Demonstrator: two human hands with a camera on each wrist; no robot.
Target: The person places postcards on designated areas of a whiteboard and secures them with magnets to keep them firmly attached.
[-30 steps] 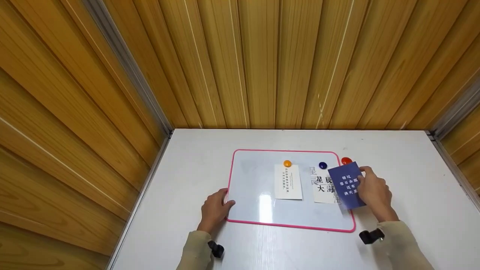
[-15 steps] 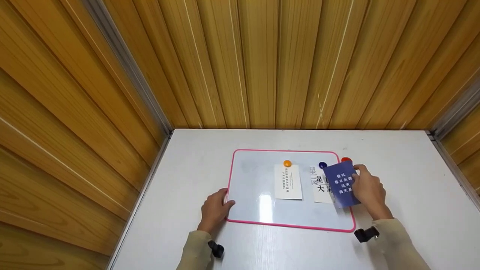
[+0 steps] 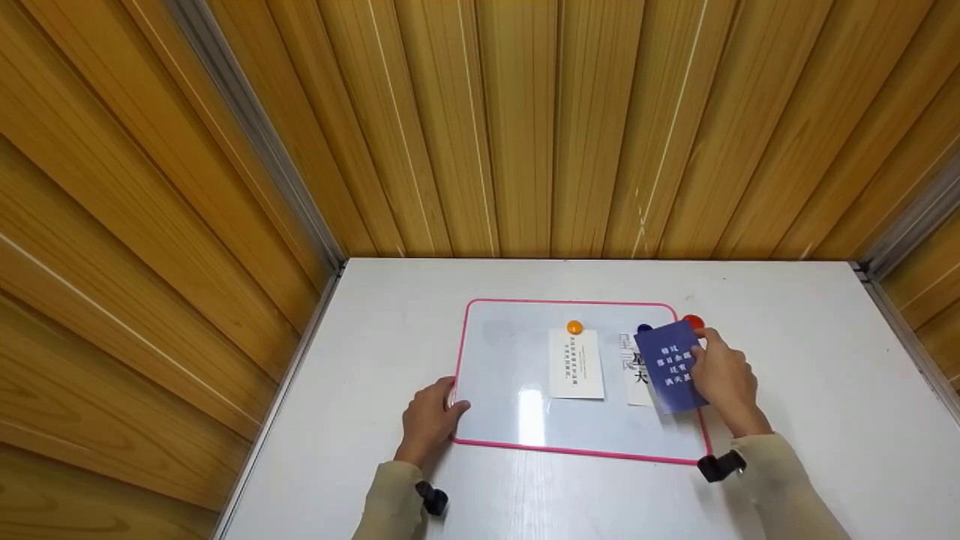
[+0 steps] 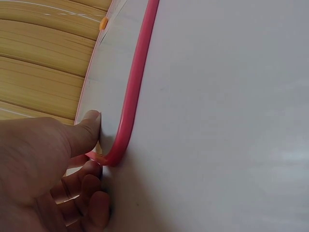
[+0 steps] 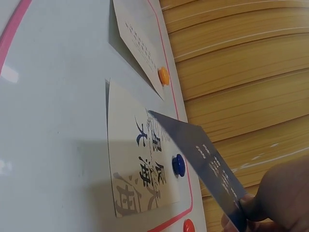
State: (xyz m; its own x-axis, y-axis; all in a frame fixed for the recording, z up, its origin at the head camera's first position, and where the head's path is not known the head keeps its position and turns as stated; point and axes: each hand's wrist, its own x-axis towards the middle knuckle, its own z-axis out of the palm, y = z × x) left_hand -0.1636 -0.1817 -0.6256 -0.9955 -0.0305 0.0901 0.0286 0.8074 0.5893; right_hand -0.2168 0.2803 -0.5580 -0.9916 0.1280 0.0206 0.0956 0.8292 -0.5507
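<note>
A whiteboard (image 3: 502, 367) with a pink frame lies on the white table. My left hand (image 3: 431, 418) grips its left edge, thumb on the face and fingers at the rim. My right hand (image 3: 726, 384) pinches a dark blue card (image 3: 673, 367) with white lettering by its right edge, above the board's right side. Beneath it, partly covered in the head view, is a white card (image 5: 140, 154) with large black characters, with a blue magnet (image 5: 178, 165) at its top. Left of that, an orange magnet (image 3: 574, 327) holds another white card (image 3: 576, 366) with small print.
Just off the board's upper right corner sits a red magnet (image 3: 694, 322). Yellow wood-patterned panels (image 3: 517, 127) rise behind the table (image 3: 405, 292) and along its left side. Bare tabletop surrounds the board.
My right hand has carried the blue card leftward, so it covers more of the white card and part of the blue magnet. My left hand and the board stay put.
</note>
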